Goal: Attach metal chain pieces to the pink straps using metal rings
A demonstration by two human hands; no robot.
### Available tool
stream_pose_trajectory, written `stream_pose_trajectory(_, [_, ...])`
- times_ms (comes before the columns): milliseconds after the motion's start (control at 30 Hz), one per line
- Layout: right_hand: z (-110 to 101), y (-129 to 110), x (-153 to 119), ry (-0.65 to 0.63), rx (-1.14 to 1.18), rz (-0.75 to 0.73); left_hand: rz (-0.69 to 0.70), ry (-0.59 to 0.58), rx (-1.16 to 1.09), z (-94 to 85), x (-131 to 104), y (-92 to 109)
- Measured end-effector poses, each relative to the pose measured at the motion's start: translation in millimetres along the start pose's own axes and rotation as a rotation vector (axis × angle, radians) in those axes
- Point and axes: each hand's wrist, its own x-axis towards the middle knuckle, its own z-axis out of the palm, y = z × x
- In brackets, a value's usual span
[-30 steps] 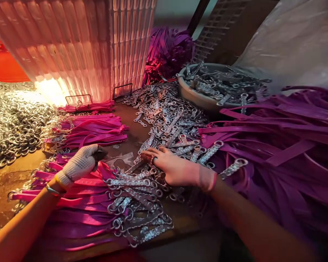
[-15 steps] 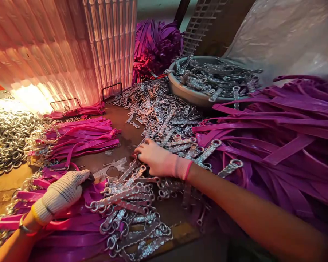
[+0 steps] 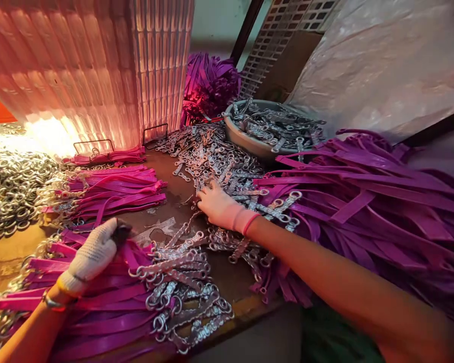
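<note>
My left hand (image 3: 94, 254), in a white knit glove with dark dots, is closed around a small dark object (image 3: 122, 233) whose kind I cannot make out. Under it lie purple straps (image 3: 109, 302) with metal rings at their left ends. My right hand (image 3: 217, 204), in a pale glove with a pink cuff, has curled fingers at the near edge of a heap of silvery metal links (image 3: 215, 156). What its fingertips pinch, if anything, is hidden. Between the hands, metal link strips (image 3: 181, 267) with ringed ends lie across the straps' right ends.
A grey basin (image 3: 245, 138) full of metal links stands behind the heap. Purple straps (image 3: 363, 201) are piled at right. A ribbed translucent panel (image 3: 98, 75) rises at left, above pink straps (image 3: 117, 189) and metal rings (image 3: 15, 186). The table's front edge (image 3: 245, 322) is near.
My right hand has moved slightly up and right, from beside the nearer link strips to the heap's edge. My left hand has risen and shifted right with the dark object. The view has shifted.
</note>
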Motion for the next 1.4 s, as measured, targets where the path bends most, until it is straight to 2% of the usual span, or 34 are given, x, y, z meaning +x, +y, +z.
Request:
stream_pose_trajectory(100, [4.6, -18.1, -2.7, 0.086, 0.049, -0.244, -0.075, -0.035, -0.221, 4.1, -3.9, 12.1])
stream_pose_trajectory(167, [8.8, -28.7, -4.0, 0.08, 0.092, -0.328, -0.165, -0.09, -0.41, 4.9, -7.5, 14.1])
stream_pose_trajectory(300, [11.0, -38.8, -7.3, 0.074, 0.127, -0.325, -0.269, -0.147, -0.657, 5.9, -13.5, 9.8])
stream_pose_trajectory(433, [-1.8, -32.2, -12.2, 0.114, 0.166, -0.194, -0.319, -0.291, -0.786, 5.9, -15.1, 6.6])
stream_pose_trajectory(533, [-13.4, -25.1, -14.0, 0.162, 0.198, -0.071, -0.329, -0.396, -0.766, 7.4, -15.7, 5.4])
stream_pose_trajectory(600, [-17.8, -24.8, -12.5, 0.226, 0.309, -0.018, -0.292, -0.373, -0.658, 10.0, -16.8, 4.2])
stream_pose_trajectory(667, [-20.4, -30.6, -9.0, 0.331, 0.548, 0.023, -0.219, -0.328, -0.553, 13.1, -17.9, 2.2])
stream_pose_trajectory(800, [-32.6, -62.9, -2.5, 0.545, 1.102, 0.075, -0.179, -0.311, -0.507, 17.8, -17.2, -2.3])
stream_pose_trajectory(867, [-44.6, -86.0, -3.3, 0.568, 1.302, 0.088, -0.189, -0.299, -0.516, 19.2, -16.9, -2.6])
stream_pose_trajectory(933, [-57.8, -108.2, -6.7, 0.532, 1.436, 0.096, -0.168, -0.3, -0.519, 20.2, -18.6, -0.5])
stream_pose_trajectory(1033, [-73.7, -131.0, -12.5, 0.486, 1.504, 0.134, -0.108, -0.333, -0.496, 21.2, -24.8, 5.9])
stream_pose_trajectory(1167, [-83.5, -138.1, -18.0, 0.477, 1.469, 0.188, -0.051, -0.37, -0.446, 20.9, -30.1, 11.4])
stream_pose_trajectory(1333, [-79.4, -143.1, -29.4, 0.471, 1.369, 0.147, -0.049, -0.289, -0.485, 25.7, -32.5, 6.7])
stream_pose_trajectory(1400, [-72.3, -156.2, -17.6, 0.489, 1.288, 0.156, -0.076, -0.297, -0.516, 29.0, -36.7, 2.6])
